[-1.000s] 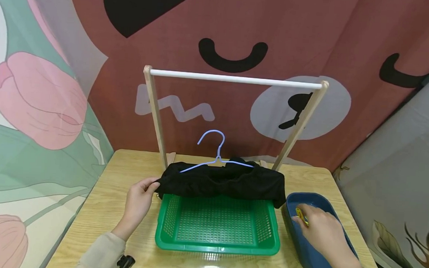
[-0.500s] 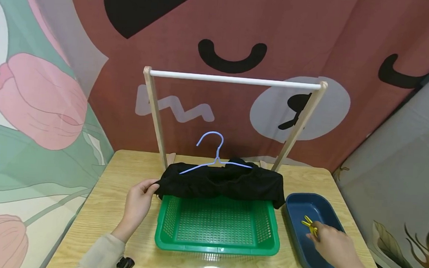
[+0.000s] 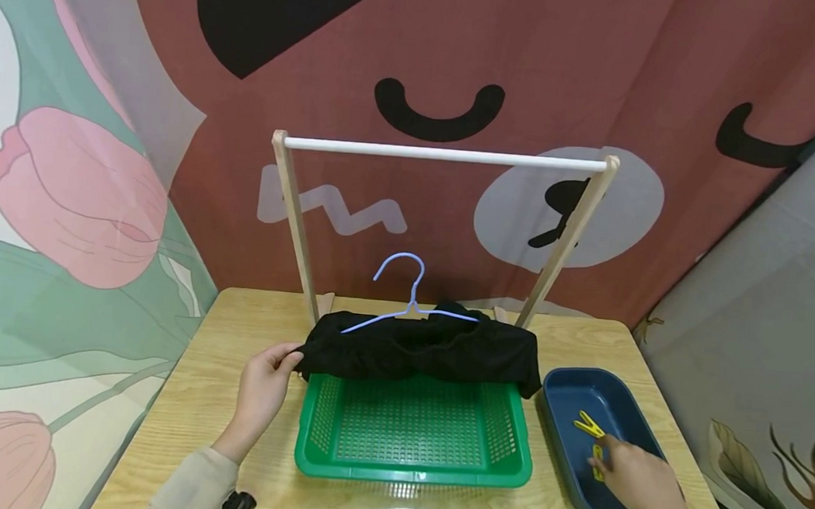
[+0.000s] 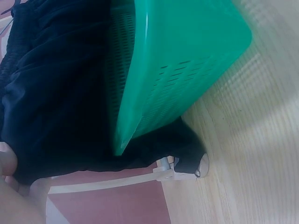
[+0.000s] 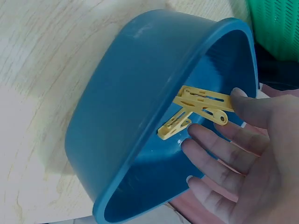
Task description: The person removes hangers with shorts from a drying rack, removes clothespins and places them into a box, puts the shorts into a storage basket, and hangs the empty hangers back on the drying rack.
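My left hand (image 3: pixel 262 386) pinches the left corner of a black garment (image 3: pixel 423 349), which drapes over the back of a green basket (image 3: pixel 411 475). Its gathered waistband shows in the left wrist view. A light-blue hanger (image 3: pixel 414 294) sits at the garment's top, its hook upright and parts of its arms covered by cloth. On the right, my right hand (image 3: pixel 646 483) reaches into a blue basin (image 3: pixel 625 412). Thumb and index finger pinch the handle end of a yellow clothespin (image 5: pixel 201 99). Below it is another yellow clothespin (image 5: pixel 174 125), partly hidden by the first.
Behind the basket stands a rack with wooden posts (image 3: pixel 293 224) and a white rail (image 3: pixel 441 155). Everything is on a light wooden table (image 3: pixel 195 397). A patterned cloth backdrop (image 3: pixel 448 54) rises directly behind the table.
My right hand has moved right and towards the basin's near end, and the two clothespins show more plainly. My left hand still holds the garment's corner.
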Motion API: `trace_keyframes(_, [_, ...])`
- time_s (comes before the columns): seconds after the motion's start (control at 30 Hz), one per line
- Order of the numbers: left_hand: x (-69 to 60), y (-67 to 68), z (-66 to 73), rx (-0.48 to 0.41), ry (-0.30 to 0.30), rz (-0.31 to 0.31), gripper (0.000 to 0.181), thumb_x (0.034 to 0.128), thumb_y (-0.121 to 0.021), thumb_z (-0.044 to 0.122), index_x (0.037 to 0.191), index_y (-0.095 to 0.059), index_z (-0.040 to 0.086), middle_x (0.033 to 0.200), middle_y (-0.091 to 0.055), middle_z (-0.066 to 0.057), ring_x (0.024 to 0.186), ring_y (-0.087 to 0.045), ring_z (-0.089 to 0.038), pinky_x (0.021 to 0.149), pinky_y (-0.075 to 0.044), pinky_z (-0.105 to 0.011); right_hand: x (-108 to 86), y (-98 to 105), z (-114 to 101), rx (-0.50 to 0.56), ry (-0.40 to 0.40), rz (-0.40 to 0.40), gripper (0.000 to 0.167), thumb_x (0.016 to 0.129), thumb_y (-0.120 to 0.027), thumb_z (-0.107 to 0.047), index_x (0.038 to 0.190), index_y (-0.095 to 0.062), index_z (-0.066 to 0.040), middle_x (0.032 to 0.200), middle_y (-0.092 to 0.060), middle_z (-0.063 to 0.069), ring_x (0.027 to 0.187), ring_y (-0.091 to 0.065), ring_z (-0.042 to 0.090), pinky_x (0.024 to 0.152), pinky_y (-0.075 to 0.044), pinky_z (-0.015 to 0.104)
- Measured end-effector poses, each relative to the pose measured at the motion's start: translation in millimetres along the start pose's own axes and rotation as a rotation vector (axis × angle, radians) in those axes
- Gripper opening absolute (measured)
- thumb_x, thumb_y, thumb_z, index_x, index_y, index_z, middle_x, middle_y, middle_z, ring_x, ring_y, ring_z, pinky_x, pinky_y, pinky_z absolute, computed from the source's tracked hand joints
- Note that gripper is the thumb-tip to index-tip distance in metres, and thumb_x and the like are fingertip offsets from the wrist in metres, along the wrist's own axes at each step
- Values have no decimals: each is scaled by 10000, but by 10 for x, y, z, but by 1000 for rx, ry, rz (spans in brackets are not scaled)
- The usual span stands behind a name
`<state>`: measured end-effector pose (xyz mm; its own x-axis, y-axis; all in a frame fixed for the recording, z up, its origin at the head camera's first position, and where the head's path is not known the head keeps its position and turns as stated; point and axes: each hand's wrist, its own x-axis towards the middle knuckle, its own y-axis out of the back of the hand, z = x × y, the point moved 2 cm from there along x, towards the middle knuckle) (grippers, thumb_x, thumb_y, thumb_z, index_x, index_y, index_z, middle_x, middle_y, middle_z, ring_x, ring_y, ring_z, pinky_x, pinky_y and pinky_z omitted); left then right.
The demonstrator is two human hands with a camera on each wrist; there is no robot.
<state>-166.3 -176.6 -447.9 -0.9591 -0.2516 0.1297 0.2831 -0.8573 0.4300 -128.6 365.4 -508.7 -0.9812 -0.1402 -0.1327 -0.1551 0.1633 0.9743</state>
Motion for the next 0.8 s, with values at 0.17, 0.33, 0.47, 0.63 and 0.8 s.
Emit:
trace_keyframes(0.17, [2, -2, 4, 2, -1, 3, 177, 983, -623, 101, 1071, -745, 9, 1044, -723, -141, 926, -665, -238, 733, -497, -192, 1, -23, 32, -13, -20, -26, 330, 844, -787, -246, 1047, -692, -5, 670, -593, -40, 522, -467, 107, 458, -381, 324])
trace_keyframes(0.33, [5, -3, 9, 0, 2, 6, 174, 982, -625, 99, 1069, -744, 6, 1041, -723, -144, 930, -668, -259, 731, -496, -191, 17, -24, 54, -40, -34, -61, 418, 854, -775, -291, 1126, -691, 15, 786, -688, 48, 569, -521, 108, 477, -419, 349])
trace_keyframes(0.47, [12, -7, 4, -4, 3, 6, 174, 982, -626, 95, 1070, -742, 0, 1043, -721, -149, 933, -668, -269, 731, -495, -186, 14, -18, 46, -37, -40, -58, 417, 855, -775, -276, 1135, -689, 20, 798, -691, 59, 562, -486, 119, 476, -392, 344])
trace_keyframes(0.63, [20, -11, -5, 10, -3, 15, 163, 979, -630, 83, 1062, -746, 3, 1031, -725, -141, 917, -666, -240, 724, -498, -190, 9, -8, 29, -37, -29, -33, 373, 848, -783, -247, 1113, -703, 2, 764, -676, 19, 557, -476, 113, 473, -373, 335])
trace_keyframes(0.8, [19, -10, -7, 30, -10, 20, 156, 979, -631, 82, 1052, -750, 13, 1017, -729, -125, 887, -658, -191, 710, -501, -196, 29, 60, 0, -18, -11, -13, 330, 855, -779, -219, 1089, -700, 0, 703, -624, -35, 554, -500, 101, 468, -400, 336])
